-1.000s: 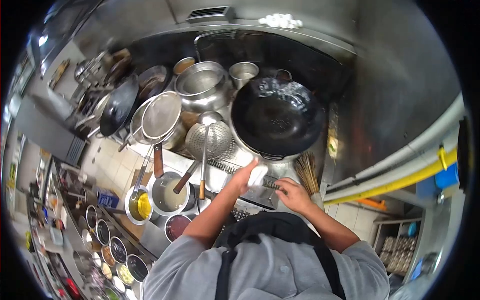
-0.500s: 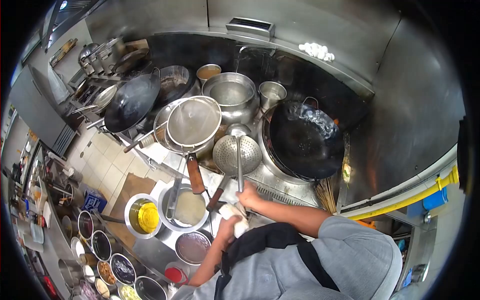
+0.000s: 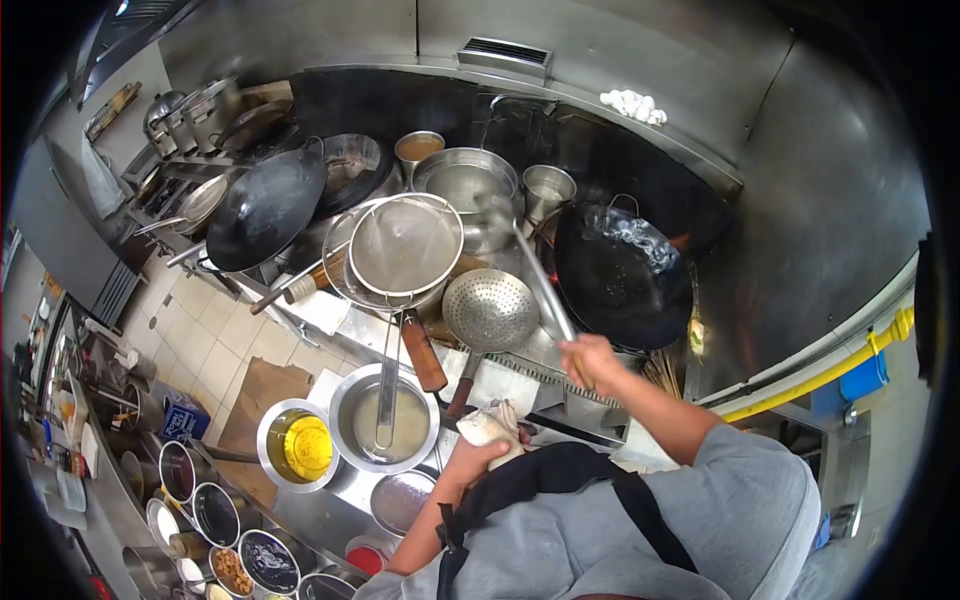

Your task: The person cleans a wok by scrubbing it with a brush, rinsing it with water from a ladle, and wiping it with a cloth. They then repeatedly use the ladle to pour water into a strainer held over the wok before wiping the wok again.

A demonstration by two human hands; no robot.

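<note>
My right hand (image 3: 588,358) grips the wooden end of a long metal ladle (image 3: 532,270). Its blurred bowl is raised over the big steel pot (image 3: 468,188) at the back of the stove. My left hand (image 3: 478,450) holds a bunched white cloth (image 3: 492,424) close to my apron, above the counter edge. A black wok (image 3: 622,275) with a wet sheen sits to the right of the ladle. A perforated skimmer (image 3: 490,312) lies between my hands and the pot.
A mesh strainer (image 3: 404,246) rests left of the skimmer. A second wok (image 3: 262,208) sits on the left burner. Steel bowls of oil (image 3: 298,445) and pale liquid (image 3: 384,418) stand below. Small sauce bowls (image 3: 216,490) line the lower left. A bamboo brush (image 3: 662,372) stands by the right wok.
My right hand has lifted the ladle off the skimmer and swung its bowl up towards the big pot. My left hand with the cloth stayed near my apron.
</note>
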